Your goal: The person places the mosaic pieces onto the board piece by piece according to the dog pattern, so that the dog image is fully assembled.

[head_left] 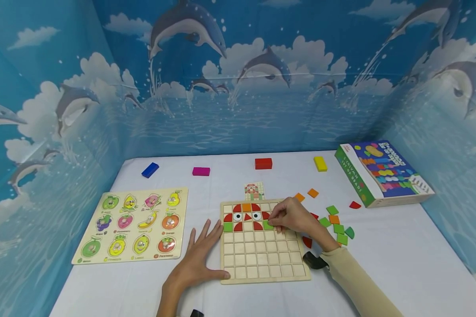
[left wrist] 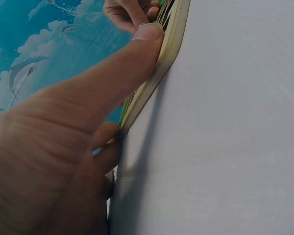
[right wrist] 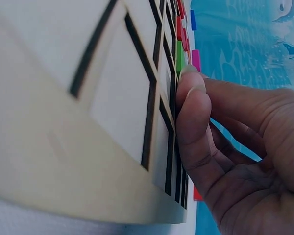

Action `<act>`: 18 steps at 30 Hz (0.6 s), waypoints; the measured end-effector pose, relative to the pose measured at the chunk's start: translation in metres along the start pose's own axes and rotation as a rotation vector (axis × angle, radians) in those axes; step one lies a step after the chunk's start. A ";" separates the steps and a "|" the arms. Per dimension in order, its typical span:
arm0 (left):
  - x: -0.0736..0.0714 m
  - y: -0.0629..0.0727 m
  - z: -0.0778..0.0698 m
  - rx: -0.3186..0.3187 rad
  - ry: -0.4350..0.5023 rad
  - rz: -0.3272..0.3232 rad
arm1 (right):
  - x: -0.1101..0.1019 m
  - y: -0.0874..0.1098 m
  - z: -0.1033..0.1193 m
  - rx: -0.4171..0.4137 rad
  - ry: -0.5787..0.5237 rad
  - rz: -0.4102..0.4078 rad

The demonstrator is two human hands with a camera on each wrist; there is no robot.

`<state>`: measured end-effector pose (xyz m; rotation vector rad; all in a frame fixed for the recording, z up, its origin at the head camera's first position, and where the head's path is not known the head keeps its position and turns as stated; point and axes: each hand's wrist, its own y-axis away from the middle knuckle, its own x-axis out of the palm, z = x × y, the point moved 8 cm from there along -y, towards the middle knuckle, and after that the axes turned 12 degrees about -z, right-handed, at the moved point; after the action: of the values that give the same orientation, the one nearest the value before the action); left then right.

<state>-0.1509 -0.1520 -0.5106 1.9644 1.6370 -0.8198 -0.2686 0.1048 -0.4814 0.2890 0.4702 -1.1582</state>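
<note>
A wooden grid board lies in front of me, its upper rows partly filled with red, orange, green and eye-marked tiles. My right hand pinches a green square tile by its right side, at a cell of the third row. In the right wrist view, the thumb and index fingertips meet at the green tile's edge. My left hand is spread along the board's left side, its thumb on the lower left corner. Above the board lies a small pattern card, showing a similar figure.
Loose green, orange and red tiles are scattered right of the board. A fruit puzzle board lies at left. Blue, magenta, red and yellow blocks line the back. A box sits at the back right.
</note>
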 end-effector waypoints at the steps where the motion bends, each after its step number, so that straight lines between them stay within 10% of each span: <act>1: 0.000 0.000 0.000 0.001 0.000 -0.001 | 0.000 0.000 0.000 0.004 -0.002 0.000; 18: 0.001 -0.001 0.001 0.004 -0.017 -0.001 | -0.015 -0.007 0.005 -0.132 0.170 -0.136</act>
<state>-0.1517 -0.1515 -0.5117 1.9547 1.6281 -0.8381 -0.2788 0.1124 -0.4692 0.2450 0.7223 -1.2335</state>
